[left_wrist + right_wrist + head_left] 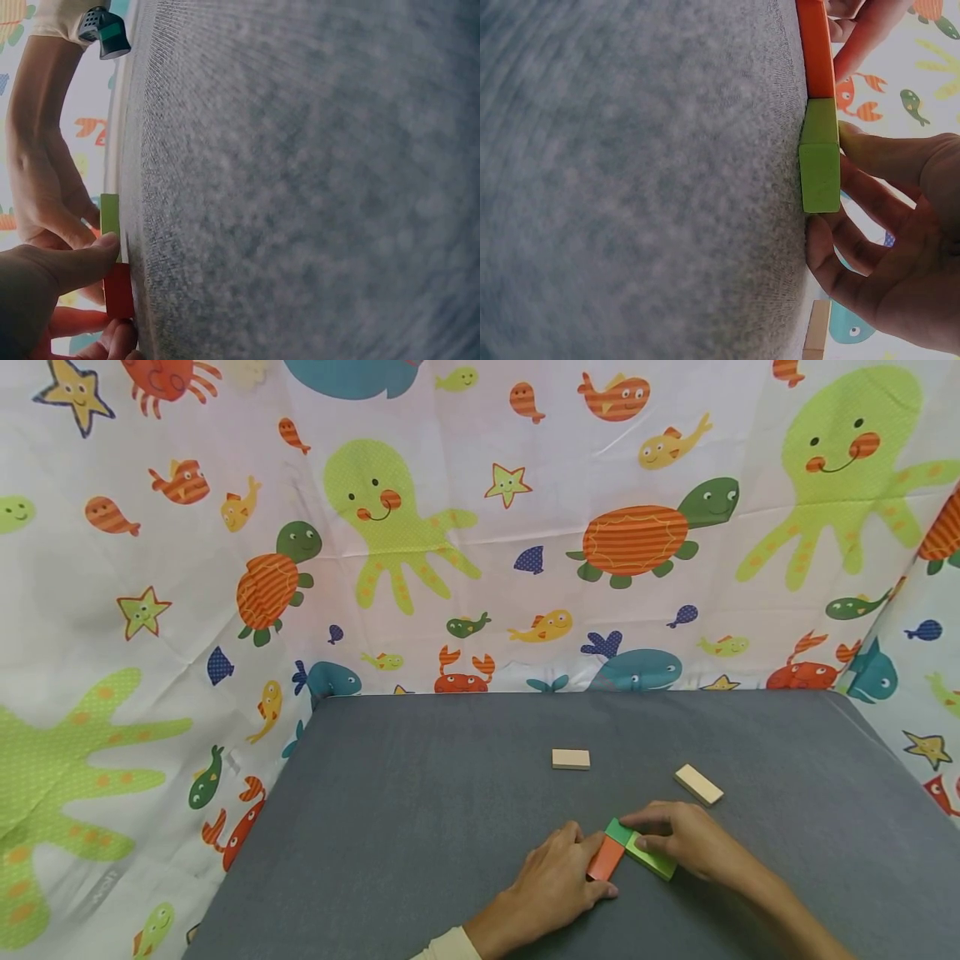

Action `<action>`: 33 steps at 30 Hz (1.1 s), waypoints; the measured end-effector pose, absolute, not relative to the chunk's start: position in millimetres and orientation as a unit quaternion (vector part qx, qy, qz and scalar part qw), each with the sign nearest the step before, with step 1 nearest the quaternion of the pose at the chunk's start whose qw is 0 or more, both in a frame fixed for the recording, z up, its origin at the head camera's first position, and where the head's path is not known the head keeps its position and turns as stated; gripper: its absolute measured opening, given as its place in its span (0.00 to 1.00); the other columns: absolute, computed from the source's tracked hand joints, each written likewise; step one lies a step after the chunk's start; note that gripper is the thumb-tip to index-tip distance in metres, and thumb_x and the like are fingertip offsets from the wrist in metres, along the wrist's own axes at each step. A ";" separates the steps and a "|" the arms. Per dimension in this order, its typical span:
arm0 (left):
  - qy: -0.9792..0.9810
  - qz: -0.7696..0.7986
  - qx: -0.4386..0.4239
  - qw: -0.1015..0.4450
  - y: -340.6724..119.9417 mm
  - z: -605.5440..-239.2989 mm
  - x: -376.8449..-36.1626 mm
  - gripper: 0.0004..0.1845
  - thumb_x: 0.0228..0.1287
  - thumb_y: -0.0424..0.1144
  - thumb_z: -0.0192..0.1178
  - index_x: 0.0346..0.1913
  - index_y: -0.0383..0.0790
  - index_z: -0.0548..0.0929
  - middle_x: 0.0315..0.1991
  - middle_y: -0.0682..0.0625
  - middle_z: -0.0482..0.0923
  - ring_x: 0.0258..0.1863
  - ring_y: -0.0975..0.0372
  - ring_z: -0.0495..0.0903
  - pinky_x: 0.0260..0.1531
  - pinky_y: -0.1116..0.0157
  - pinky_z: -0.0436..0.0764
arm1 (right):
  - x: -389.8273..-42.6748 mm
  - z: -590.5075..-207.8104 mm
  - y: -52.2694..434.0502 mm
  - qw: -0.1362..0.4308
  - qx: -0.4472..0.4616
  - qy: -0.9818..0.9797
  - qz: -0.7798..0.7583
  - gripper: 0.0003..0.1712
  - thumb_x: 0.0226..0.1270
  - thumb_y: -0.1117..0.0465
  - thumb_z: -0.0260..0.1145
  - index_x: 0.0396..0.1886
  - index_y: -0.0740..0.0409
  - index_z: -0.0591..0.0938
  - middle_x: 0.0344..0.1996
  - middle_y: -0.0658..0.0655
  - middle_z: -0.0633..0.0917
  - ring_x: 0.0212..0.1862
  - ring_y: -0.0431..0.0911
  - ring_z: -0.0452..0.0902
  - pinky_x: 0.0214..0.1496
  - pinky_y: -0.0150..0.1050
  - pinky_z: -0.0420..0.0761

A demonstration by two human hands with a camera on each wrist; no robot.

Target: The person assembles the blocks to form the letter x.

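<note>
Flat on the grey cloth, an orange block, a darker green block and a light green block lie close together. My left hand holds the orange block between thumb and fingers, from its left side and near end. The right hand grips the light green block, with the thumb on one side and fingers at its other end. Its index finger reaches to the darker green block. In the right wrist view, the orange block stands end to end with the light green one.
Two plain wooden blocks lie farther back: one behind the group, the other just beyond the right hand. A white curtain printed with sea animals hangs along the back and sides of the grey table.
</note>
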State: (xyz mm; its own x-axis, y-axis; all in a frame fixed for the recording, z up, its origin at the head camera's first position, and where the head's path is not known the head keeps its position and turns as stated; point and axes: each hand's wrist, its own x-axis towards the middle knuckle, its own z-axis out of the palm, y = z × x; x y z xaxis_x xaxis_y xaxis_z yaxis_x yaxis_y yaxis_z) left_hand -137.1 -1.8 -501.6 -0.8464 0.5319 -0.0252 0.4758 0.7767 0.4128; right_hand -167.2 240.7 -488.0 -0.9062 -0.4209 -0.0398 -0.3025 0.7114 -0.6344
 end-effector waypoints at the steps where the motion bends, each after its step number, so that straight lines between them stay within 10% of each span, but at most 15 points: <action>1: 0.940 0.200 0.268 0.070 -1.8 -501.7 -137.1 0.36 0.64 0.58 0.74 0.73 0.53 0.79 0.39 0.59 0.72 0.29 0.73 0.65 0.26 0.72 0.70 | -167.2 -488.3 240.7 0.091 -0.197 0.920 -0.325 0.17 0.64 0.62 0.78 0.53 0.52 0.92 0.47 0.51 0.90 0.44 0.40 0.84 0.43 0.37 0.82; 33: 0.940 0.205 0.264 0.064 -0.3 -502.4 -137.0 0.34 0.65 0.58 0.75 0.71 0.53 0.80 0.37 0.60 0.70 0.28 0.73 0.65 0.25 0.71 0.69 | -167.8 -489.6 243.8 0.091 -0.203 0.916 -0.334 0.16 0.66 0.57 0.77 0.54 0.50 0.92 0.50 0.51 0.91 0.50 0.48 0.87 0.48 0.43 0.84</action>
